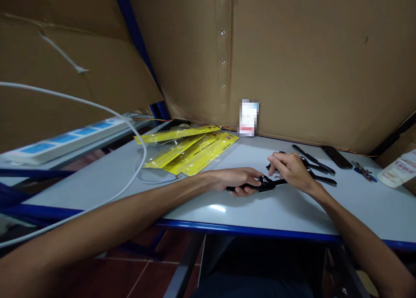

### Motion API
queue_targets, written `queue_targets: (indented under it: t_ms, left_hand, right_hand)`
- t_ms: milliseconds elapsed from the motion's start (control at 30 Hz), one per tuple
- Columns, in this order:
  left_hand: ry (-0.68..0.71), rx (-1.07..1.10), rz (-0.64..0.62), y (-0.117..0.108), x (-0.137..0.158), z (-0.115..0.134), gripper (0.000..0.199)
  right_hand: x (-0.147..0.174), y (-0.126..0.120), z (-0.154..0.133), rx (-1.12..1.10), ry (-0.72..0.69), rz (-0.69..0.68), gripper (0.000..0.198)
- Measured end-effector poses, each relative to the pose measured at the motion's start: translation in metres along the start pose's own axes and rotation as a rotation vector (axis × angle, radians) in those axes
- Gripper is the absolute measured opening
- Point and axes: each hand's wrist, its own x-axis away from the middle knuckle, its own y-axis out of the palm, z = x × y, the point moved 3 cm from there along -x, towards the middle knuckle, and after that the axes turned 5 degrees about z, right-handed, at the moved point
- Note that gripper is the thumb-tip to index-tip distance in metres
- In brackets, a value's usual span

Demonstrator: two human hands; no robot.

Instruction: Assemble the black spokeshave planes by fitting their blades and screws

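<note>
My left hand (238, 181) is wrapped round a black hand tool (267, 184) with a bulky head and a long handle, held low over the tabletop. The tool's exact kind does not show. My right hand (290, 170) is just above and to the right of its head, fingers curled in a pinch. A small dark part shows by those fingertips, but what they grip is mostly hidden. Behind and beside my right hand lie several similar black tools (313, 159), partly covered by it.
Yellow-and-clear plastic packages (195, 153) lie piled at the left back. A lit phone (248, 118) leans on the cardboard wall. At right are a dark phone-like slab (337, 157), keys (363, 171) and a white tub (397, 170). A white cable (128, 176) loops past a power strip (65, 140).
</note>
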Motion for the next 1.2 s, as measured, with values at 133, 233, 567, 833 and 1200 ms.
queue_targets:
  t_ms: [133,233,567,833,1200]
  left_hand:
    - [-0.009,-0.012,0.005,0.001,0.000,0.000,0.023]
    - [0.001,-0.018,-0.008,0.000,-0.001,-0.001,0.020]
    - [-0.012,-0.003,0.006,-0.001,-0.002,-0.004,0.021]
    - [-0.016,0.004,0.024,0.000,-0.001,-0.002,0.025]
    - [0.012,-0.075,0.034,0.001,-0.003,-0.003,0.018]
  right_hand:
    - [0.001,0.003,-0.002,0.023,-0.027,-0.009,0.051]
    - [0.002,0.008,-0.006,-0.059,-0.023,-0.117,0.048]
    - [0.001,0.006,-0.005,-0.041,-0.001,-0.080,0.041]
    - [0.001,0.003,-0.002,-0.052,0.018,-0.050,0.045]
    - [0.003,0.006,-0.010,0.018,-0.097,-0.060,0.036]
